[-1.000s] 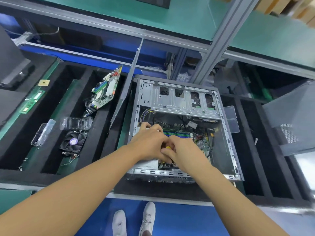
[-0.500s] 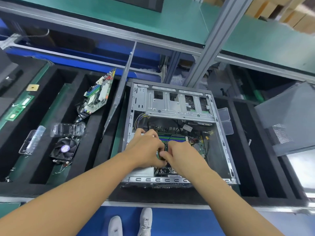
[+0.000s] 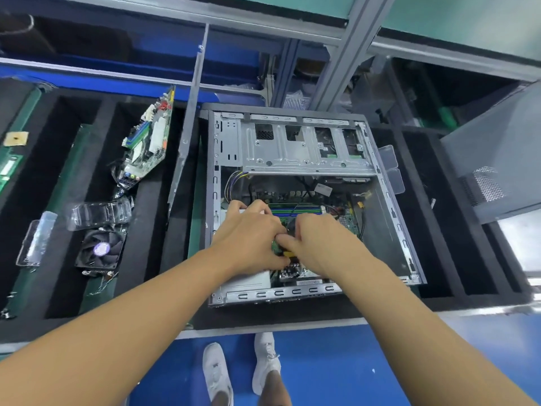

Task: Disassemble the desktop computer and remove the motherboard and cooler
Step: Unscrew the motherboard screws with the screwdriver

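Note:
The open desktop case (image 3: 389, 230) lies flat in a black foam tray, and its green motherboard (image 3: 349, 222) shows inside. Both of my hands are down in the case over the board, touching each other. My right hand (image 3: 319, 244) pinches a small yellow connector (image 3: 288, 253) between thumb and finger. My left hand (image 3: 248, 232) lies beside it with its fingers curled down over the board's left part; what it holds is hidden. Any cooler inside the case is covered by my hands.
To the left, a removed motherboard (image 3: 146, 148) leans in a foam slot. A cooler fan (image 3: 101, 249) and clear plastic shells (image 3: 99, 210) lie in front of it. The case's side panel (image 3: 494, 159) stands at the right. A metal drive cage (image 3: 295, 148) spans the case's far end.
The view has shifted a little. Both hands stay together at the same spot on the board, with only small finger movements.

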